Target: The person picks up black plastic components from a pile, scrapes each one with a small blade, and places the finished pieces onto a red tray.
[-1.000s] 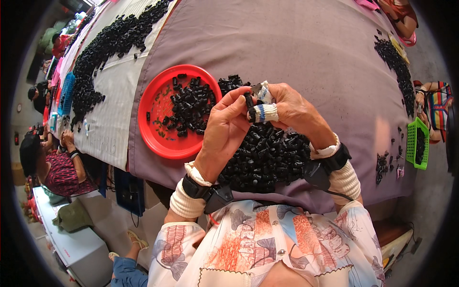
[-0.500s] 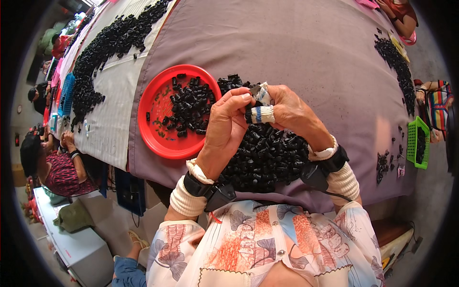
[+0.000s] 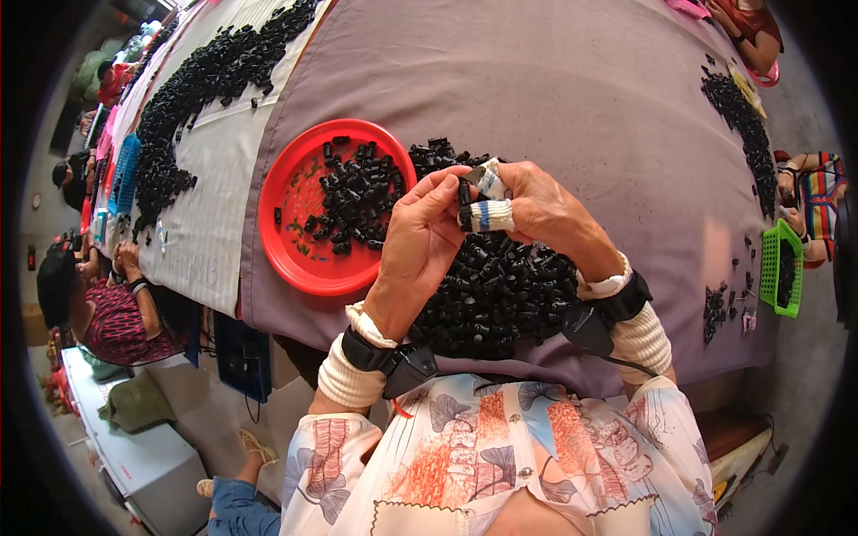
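In the head view, the left hand (image 3: 418, 232) has a black part (image 3: 465, 193) pinched between thumb and fingertips, up above the near edge of the surface (image 3: 554, 98). The right hand (image 3: 547, 204) is curled in close, fingers gripping what looks like a blade (image 3: 478, 173), right next to the part. The exact contact is too small to make out, tbh.

My guess on the hold: the left pinches so the part's end is free for the right to get at, and the wraps (image 3: 488, 215) on the right thumb and finger are probably there to save the skin. The pile (image 3: 500, 299) sits at the surface's near edge, right under the wrists, presumably so picking up is a short reach. The red tray (image 3: 279, 255) is just left of it, toward the left edge of the cloth, which looks handy for the left hand. It holds parts too.

Counts: one part in the fingers, one blade, one red tray, two wraps, two black wristbands (image 3: 364, 349). One green basket (image 3: 783, 307) at the surface's right edge, one blue basket (image 3: 127, 165) over on the left. Loose parts in the pile and tray? Way too many and too overlapped, can't count them.
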Demonstrator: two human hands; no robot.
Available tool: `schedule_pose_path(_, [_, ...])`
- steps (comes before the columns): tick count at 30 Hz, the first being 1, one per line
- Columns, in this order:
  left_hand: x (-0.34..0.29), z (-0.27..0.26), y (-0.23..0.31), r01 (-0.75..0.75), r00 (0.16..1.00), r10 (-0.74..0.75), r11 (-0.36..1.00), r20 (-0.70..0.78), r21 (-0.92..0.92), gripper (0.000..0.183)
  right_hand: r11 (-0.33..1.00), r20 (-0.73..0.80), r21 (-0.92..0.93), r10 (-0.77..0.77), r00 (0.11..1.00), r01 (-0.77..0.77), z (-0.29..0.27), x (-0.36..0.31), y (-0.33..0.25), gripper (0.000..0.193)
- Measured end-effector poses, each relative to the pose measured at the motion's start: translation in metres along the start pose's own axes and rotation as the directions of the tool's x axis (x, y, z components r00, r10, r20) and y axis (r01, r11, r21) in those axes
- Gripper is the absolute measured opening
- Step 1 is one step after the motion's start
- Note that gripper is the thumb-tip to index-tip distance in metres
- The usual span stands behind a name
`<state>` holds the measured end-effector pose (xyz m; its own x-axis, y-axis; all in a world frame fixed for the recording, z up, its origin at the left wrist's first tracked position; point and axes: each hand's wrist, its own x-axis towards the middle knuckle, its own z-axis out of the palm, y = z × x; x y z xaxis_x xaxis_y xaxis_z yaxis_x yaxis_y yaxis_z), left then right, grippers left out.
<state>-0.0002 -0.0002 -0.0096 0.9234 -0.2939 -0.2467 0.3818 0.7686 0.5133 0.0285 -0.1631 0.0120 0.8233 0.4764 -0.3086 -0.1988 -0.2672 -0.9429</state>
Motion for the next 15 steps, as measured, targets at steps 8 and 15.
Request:
schedule_pose_path(8, [0.002,-0.007,0.014,-0.129,0.991,0.131,0.970,0.003,0.204,0.019,0.991,0.027,-0.111,-0.074,0.997,0.076,-0.006,0.001,-0.004,0.021])
schedule_pose_path(15, [-0.009,-0.048,0.059,-0.168,0.849,0.511,0.505,-0.136,0.847,0.017,0.980,-0.077,0.087,-0.172,0.982,0.179,-0.025,-0.008,0.005,0.016])
